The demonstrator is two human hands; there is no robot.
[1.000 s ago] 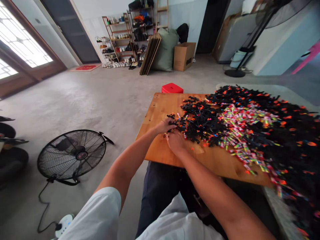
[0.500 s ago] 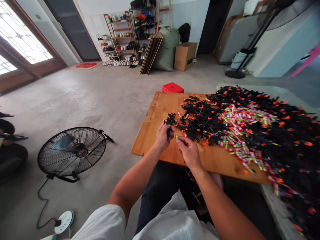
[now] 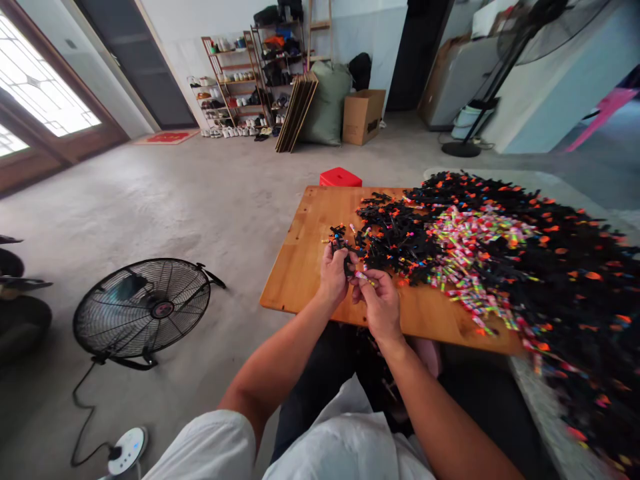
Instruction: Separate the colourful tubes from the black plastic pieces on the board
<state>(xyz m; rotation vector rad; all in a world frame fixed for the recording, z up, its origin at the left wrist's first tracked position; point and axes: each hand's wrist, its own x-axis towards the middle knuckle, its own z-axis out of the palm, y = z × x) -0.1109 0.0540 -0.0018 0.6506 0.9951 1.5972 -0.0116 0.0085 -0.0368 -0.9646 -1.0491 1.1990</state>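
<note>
Over the near left part of the wooden board, my left hand (image 3: 333,279) is closed around a small black plastic toy piece (image 3: 349,265); its exact shape is mostly covered by the fingers. Close against it, my right hand (image 3: 383,301) pinches a small tube with a pink and yellow printed wrap (image 3: 365,277). The tube's end points toward the black piece, and whether the two touch I cannot tell. Just beyond my left hand lie a few loose black pieces (image 3: 338,232). A heap of black pieces with orange and blue bits (image 3: 395,233) spreads to the right.
Colourful wrapped tubes (image 3: 465,243) lie piled among the black pieces on the wooden board (image 3: 290,267). A larger black heap (image 3: 575,287) extends past the board's right side. A red stool (image 3: 341,177) stands behind. On the floor at left are a fan (image 3: 145,313) and a power strip (image 3: 129,448).
My right hand has brought the tube up to my left hand and the black piece, closing the gap between them. The whole view has shifted slightly.
</note>
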